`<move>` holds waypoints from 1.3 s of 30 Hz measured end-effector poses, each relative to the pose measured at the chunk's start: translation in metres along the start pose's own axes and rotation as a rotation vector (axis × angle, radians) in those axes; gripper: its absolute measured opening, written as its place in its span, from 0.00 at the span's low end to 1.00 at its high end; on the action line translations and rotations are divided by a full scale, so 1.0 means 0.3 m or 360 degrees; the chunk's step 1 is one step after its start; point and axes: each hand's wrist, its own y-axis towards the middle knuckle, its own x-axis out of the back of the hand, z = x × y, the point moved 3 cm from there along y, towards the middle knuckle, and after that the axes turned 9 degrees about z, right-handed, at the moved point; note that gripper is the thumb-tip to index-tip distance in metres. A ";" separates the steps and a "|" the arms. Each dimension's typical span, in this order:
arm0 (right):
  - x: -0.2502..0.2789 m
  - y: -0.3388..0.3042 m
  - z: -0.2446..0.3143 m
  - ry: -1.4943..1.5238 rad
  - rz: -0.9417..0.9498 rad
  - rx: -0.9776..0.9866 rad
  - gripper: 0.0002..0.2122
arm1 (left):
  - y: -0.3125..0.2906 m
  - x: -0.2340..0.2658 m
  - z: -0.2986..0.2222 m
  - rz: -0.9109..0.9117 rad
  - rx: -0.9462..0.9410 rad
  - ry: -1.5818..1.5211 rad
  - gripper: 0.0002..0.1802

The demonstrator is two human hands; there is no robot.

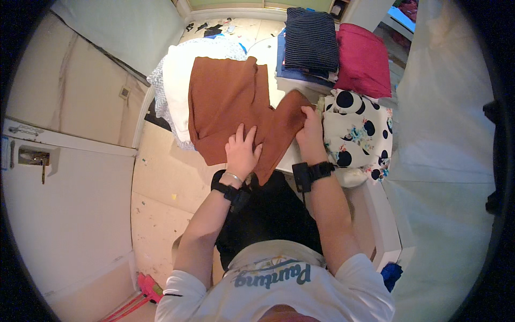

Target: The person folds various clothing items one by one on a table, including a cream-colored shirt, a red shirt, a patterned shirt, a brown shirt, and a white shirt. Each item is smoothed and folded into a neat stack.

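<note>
A brown cloth (228, 102) lies in front of the person, partly over a white cloth (177, 80) and partly over the white worktop (265, 51). The left hand (242, 152) rests on its near part, its grip spread, fingers fanned and palm down. The right hand (310, 129) has its grip pinching the right-hand flap of the brown cloth, which rises in a fold there. Each wrist wears 1 black strap, and the left also has a thin bracelet (233, 176). Dark blue lettering (273, 275) runs across the chest of the white T-shirt (332, 290), with a coloured print beside it. To the right, a dark striped garment (311, 40) tops a folded pile, a crimson garment (365, 61) sits just beside it, and a white dotted, flowered cloth (357, 131) lies nearer.
</note>
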 end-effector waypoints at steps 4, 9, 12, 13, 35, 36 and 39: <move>-0.060 -0.111 0.083 0.0053 -0.0198 0.0216 0.15 | 0.031 0.006 -0.013 -0.0323 -0.0166 0.0326 0.33; -0.042 -0.163 0.070 -0.0838 -0.0263 0.0576 0.12 | 0.124 0.052 0.073 -0.0326 0.0094 0.0000 0.28; -0.115 -0.176 0.080 -0.1684 -0.0111 0.1029 0.10 | 0.140 0.086 0.146 -0.0185 0.0130 0.0088 0.19; -0.150 -0.177 0.067 -0.1674 -0.0011 0.1009 0.10 | 0.139 0.093 0.167 -0.0148 0.0125 0.0083 0.18; 0.010 -0.185 -0.239 -0.2315 0.0421 -0.0379 0.24 | -0.142 0.031 0.434 -0.0141 0.0603 -0.2535 0.20; 0.004 -0.181 -0.231 -0.2254 0.0450 -0.0348 0.23 | -0.150 0.044 0.419 -0.0138 0.0586 -0.2538 0.20; 0.018 -0.156 -0.195 -0.2037 0.0250 -0.0185 0.20 | -0.178 0.063 0.364 -0.0104 0.0531 -0.2586 0.20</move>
